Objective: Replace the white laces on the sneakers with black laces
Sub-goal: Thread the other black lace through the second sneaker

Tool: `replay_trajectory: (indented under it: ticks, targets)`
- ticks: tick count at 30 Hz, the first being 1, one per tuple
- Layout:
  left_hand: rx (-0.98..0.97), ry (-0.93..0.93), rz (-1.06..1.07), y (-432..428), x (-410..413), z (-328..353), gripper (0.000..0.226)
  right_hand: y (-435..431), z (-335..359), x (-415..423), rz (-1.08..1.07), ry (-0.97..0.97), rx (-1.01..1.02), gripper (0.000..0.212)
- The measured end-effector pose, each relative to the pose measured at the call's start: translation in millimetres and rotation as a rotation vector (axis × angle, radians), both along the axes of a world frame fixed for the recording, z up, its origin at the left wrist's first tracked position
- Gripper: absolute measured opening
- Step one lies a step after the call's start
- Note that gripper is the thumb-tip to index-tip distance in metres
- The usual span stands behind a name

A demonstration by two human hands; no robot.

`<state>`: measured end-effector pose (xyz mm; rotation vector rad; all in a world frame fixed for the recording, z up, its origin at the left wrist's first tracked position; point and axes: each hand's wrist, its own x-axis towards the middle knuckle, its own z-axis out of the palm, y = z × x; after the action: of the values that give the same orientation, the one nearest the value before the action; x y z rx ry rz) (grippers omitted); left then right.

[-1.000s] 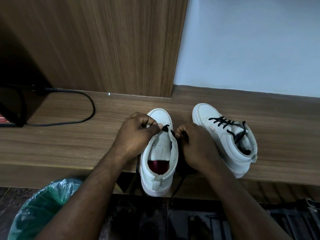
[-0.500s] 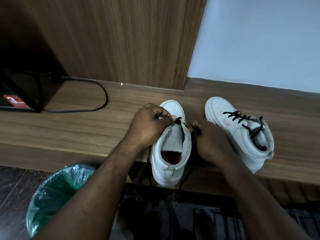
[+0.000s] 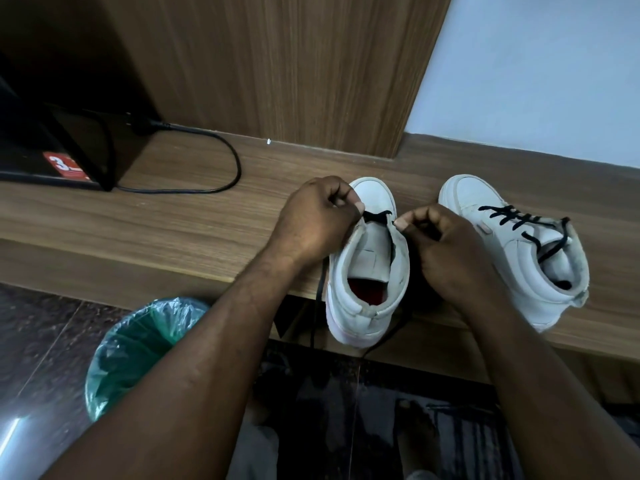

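Only one bar of black lace (image 3: 377, 215) is across the toe end of the left sneaker (image 3: 369, 282), so it's early days on this one. The right sneaker (image 3: 519, 258) further along the tabletop (image 3: 173, 230) already has several black crossings.

The left hand (image 3: 318, 220) has its fingers (image 3: 353, 206) curled tight, pinching the lace at the left eyelet. The right hand (image 3: 446, 244) has its fingers (image 3: 403, 223) bunched at the right eyelet, probably pinching the other side, though the lace is hidden in there.

Stuff I'd worry about:
- The heel of that sneaker hangs over the near edge of the tabletop. One hard tug toward the body and I reckon it tips off onto the floor, maybe toward the lined bin (image 3: 138, 348) down on the left.
- Both loose tails dangle off the edge, so the lengths are hard to compare. Uneven pull means one end comes up short at the top.
- The bar could get twisted if it isn't flattened before the next crossing.
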<state>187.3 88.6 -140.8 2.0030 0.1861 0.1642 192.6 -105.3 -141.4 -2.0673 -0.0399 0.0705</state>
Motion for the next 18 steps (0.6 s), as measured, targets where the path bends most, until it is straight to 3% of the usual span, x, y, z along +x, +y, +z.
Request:
replay_trajectory:
  ticks: [12,18]
  targets:
    - [0.062,0.195,-0.117,14,-12,2,0.034,9,-3,-3,-0.019,0.208,0.216,0.022]
    - [0.141,0.247,-0.103,13,-12,10,0.031,2,-2,4,0.029,0.235,0.158,0.027]
